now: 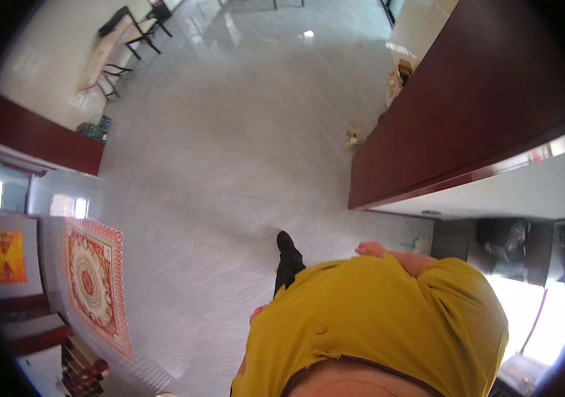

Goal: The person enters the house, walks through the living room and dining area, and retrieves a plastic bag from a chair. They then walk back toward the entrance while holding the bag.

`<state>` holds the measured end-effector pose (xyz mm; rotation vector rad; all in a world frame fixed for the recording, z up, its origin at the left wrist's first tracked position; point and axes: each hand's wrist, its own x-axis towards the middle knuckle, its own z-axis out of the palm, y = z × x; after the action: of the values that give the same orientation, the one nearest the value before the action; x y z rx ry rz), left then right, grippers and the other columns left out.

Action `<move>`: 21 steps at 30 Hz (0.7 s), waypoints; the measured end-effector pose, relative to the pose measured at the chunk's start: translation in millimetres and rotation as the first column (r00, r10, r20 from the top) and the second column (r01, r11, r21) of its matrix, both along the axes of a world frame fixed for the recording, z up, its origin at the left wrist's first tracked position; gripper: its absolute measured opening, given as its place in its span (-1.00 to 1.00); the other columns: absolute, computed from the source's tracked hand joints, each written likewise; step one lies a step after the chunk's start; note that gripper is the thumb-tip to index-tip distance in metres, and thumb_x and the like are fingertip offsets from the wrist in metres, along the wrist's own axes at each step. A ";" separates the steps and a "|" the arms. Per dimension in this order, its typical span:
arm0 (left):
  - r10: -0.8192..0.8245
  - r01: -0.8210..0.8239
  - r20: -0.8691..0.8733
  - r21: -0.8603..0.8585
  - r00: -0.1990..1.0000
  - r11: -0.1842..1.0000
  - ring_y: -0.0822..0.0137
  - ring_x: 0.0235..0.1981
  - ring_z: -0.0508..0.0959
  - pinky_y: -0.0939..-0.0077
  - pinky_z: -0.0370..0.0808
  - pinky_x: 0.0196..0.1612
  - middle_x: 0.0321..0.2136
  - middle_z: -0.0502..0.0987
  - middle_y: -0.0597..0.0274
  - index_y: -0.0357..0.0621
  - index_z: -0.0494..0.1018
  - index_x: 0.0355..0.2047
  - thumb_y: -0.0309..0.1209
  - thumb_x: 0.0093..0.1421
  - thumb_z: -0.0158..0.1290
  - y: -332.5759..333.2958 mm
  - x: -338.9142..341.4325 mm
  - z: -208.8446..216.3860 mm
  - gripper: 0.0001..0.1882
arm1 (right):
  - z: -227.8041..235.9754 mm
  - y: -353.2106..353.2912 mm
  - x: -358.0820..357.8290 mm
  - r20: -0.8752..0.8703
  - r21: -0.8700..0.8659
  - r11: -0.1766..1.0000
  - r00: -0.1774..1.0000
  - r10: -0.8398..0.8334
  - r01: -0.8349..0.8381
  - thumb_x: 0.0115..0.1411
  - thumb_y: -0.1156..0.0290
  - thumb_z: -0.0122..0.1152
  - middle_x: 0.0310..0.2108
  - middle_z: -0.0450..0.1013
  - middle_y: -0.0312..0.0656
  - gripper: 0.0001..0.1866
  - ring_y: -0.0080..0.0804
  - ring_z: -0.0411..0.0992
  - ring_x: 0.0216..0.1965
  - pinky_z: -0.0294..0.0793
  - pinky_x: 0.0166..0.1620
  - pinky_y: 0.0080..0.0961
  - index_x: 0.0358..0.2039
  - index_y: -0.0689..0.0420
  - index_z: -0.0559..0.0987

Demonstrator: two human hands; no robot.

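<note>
My right hand [370,249] hangs beside the front of my yellow shirt [375,301], its fingers loosely curled and no object showing in it. Only a small bit of my left hand [258,311] shows at the shirt's left edge; the fingers are hidden behind the cloth. One foot in a black shoe [285,240] is stepped forward on the grey tiled floor [229,132], below a dark trouser leg [288,268]. Neither hand visibly touches any furniture.
A dark red cabinet-like panel [454,112] runs along the right. To the left lies a red and cream patterned rug [90,281] by a doorway. Chairs [140,38] stand at the far left wall, and small items [354,136] sit on the floor by the panel.
</note>
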<state>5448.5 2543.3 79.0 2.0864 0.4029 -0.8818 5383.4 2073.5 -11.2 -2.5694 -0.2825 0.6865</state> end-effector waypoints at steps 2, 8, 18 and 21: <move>0.053 -0.054 -0.033 -0.008 0.998 0.999 0.23 -0.44 0.50 0.41 0.42 -0.37 -0.43 0.51 0.08 -0.14 0.42 -0.24 -0.14 0.09 -0.03 9.9 37.6 0.9 -0.64 | 2.0 -2.8 18.4 -0.182 -0.025 0.883 0.866 -0.466 0.469 0.10 0.11 -0.08 -0.38 0.44 -0.03 -0.65 -0.09 0.41 -0.30 0.38 -0.24 -0.27 -0.38 0.13 0.50; 0.059 -0.060 -0.062 -0.009 0.996 0.998 0.27 -0.48 0.48 0.44 0.40 -0.41 -0.45 0.51 0.10 -0.15 0.41 -0.24 -0.15 0.10 -0.03 7.6 191.6 14.2 -0.65 | 45.9 19.1 32.7 -0.046 -0.069 0.865 0.865 -0.500 0.497 0.07 0.12 -0.06 -0.35 0.47 -0.08 -0.66 -0.14 0.43 -0.28 0.39 -0.22 -0.28 -0.33 0.10 0.51; -0.159 0.161 -0.113 0.011 0.981 0.987 0.33 -0.54 0.44 0.49 0.38 -0.48 -0.49 0.49 0.13 -0.16 0.39 -0.23 -0.17 0.10 -0.03 -119.7 428.8 6.3 -0.66 | -3.3 -18.1 177.2 -0.579 -0.032 0.268 0.200 -0.790 0.963 0.04 0.12 -0.01 -0.33 0.48 -0.10 -0.66 -0.26 0.44 -0.28 0.36 -0.22 -0.39 -0.35 0.11 0.53; -0.218 0.219 -0.093 0.005 0.972 0.976 0.35 -0.56 0.43 0.50 0.37 -0.50 -0.50 0.49 0.14 -0.16 0.39 -0.23 -0.18 0.10 -0.03 -150.6 491.3 14.5 -0.66 | 59.8 -59.2 268.9 -0.647 0.014 -0.042 -0.023 -0.762 0.999 0.04 0.15 -0.01 -0.35 0.48 -0.10 -0.67 -0.28 0.43 -0.27 0.35 -0.22 -0.41 -0.35 0.12 0.53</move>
<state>5939.8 2392.6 93.5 2.1381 0.2309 -1.1104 5652.3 2014.3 48.7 -1.3116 1.2984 0.4653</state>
